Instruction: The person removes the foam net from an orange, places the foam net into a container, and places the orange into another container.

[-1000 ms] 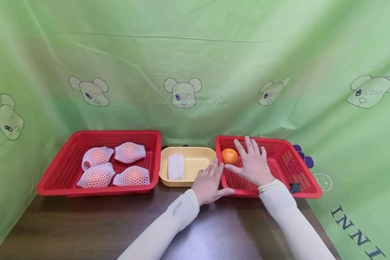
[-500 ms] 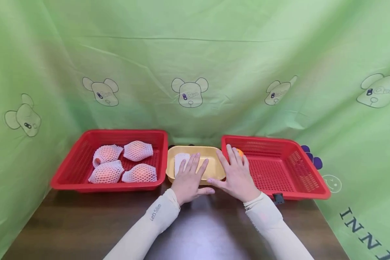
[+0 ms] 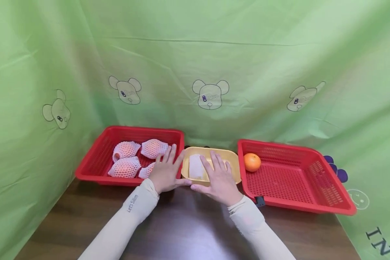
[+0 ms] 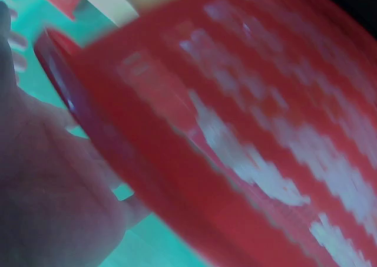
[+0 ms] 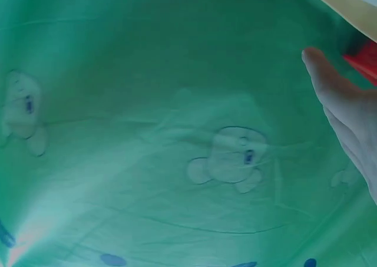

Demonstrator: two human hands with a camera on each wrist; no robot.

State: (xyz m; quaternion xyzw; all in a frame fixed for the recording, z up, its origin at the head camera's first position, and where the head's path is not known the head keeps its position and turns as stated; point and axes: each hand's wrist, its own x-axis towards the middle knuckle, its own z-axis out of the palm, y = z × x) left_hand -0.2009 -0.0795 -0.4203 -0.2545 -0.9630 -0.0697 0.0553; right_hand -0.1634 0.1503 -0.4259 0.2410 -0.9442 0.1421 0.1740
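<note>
White net in the yellow tray, between left hand and right hand.
It lies just ahead, long axis front to back, the right hand nearer; whether touching, one cannot tell. Both hands hold nothing, fingers spread. The left sleeve seems to read "Let's Slim"; the curtain shows "IN".

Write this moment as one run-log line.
left hand: spread, at left red basket; right hand: spread, at yellow tray; orange: in right red basket; netted fruits: in left red basket
</note>
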